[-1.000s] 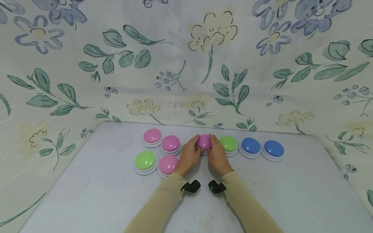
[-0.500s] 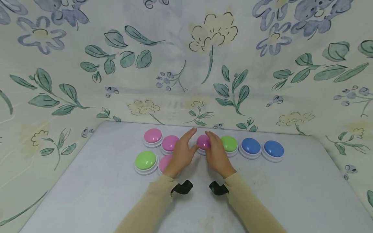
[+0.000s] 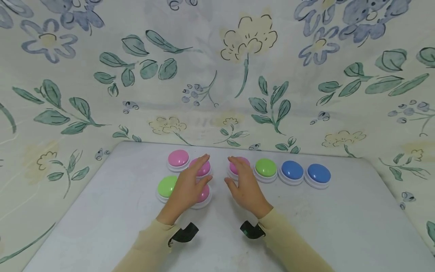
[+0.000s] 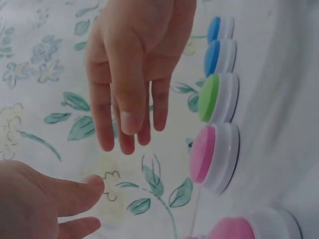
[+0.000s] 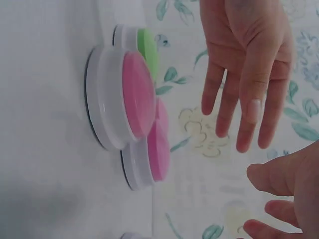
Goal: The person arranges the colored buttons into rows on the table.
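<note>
Two bare hands hover above the white table with fingers straight and nothing held. My left hand (image 3: 183, 192) is over a cluster at the left: a pink dome button (image 3: 205, 193), another pink button (image 3: 205, 168), and a green button (image 3: 165, 186), all partly covered by it. A third pink button (image 3: 178, 158) lies behind them. My right hand (image 3: 249, 190) is in front of a separate pink button (image 3: 233, 167), partly hiding it. In the left wrist view, that pink button (image 4: 203, 154) stands apart from the right hand (image 4: 137, 64). Every button has a white round base.
Right of the separate pink button, a green button (image 3: 266, 167) and two blue buttons, one nearer (image 3: 292, 170) and one farther right (image 3: 319, 173), continue the row. The white table (image 3: 340, 226) meets a flower-patterned cloth (image 3: 210, 124) at its back edge. Dark wrist cameras sit at both cuffs.
Both hands held the separate pink button between them, then let go. The left hand has moved left over the cluster; the right has drawn back slightly. The buttons stay in place.
</note>
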`<state>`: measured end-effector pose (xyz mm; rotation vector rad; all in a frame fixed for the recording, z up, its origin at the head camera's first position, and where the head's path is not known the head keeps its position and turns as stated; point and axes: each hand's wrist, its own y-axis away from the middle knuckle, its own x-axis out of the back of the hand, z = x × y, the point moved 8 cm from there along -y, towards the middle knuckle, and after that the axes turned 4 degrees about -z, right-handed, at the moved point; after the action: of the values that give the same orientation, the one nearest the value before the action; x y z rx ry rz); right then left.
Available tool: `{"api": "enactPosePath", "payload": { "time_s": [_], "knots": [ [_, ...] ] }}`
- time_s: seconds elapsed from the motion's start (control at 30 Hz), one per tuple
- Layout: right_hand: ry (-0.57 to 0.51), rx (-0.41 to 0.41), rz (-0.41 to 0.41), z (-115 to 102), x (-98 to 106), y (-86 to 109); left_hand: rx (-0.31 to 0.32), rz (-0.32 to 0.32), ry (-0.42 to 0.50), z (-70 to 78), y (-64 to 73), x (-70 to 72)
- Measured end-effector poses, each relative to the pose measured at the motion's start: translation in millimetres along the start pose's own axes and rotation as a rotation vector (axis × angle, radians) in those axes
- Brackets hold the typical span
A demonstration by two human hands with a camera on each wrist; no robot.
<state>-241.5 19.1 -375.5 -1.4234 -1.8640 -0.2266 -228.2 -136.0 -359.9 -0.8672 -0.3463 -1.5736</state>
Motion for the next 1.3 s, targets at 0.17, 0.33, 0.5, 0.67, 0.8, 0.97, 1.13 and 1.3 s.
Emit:
{"api": "enactPosePath", "payload": {
  "time_s": [0.17, 0.33, 0.5, 0.67, 0.8, 0.97, 1.13, 1.3],
  "knots": [
    [-0.016, 0.035, -0.030, -9, -13, 5.4, -0.022, 0.018, -0.020, -3.1, 15.0, 11.7],
    [-0.027, 0.061, -0.054, -15, -26, 7.9, -0.021, 0.017, -0.038, -9.0, 27.3, 16.9],
    [-0.038, 0.079, -0.077, -22, -40, 7.9, -0.003, 0.005, -0.069, -17.1, 36.8, 18.0],
    [-0.062, 0.076, -0.097, -25, -55, 6.3, 0.025, -0.006, -0.103, -25.0, 42.6, 19.7],
    [-0.085, 0.054, -0.090, -24, -63, 7.0, 0.036, -0.013, -0.104, -31.5, 43.0, 17.5],
    [-0.113, -0.003, -0.093, -15, -73, 8.2, 0.043, -0.027, -0.104, -34.8, 43.3, 14.8],
    [-0.143, -0.049, -0.140, -8, -82, 9.0, 0.080, -0.072, -0.073, -41.0, 44.3, 11.4],
    [-0.159, -0.064, -0.180, -3, -89, 10.1, 0.120, -0.148, -0.050, -48.0, 44.9, 1.0]
  ]
}}
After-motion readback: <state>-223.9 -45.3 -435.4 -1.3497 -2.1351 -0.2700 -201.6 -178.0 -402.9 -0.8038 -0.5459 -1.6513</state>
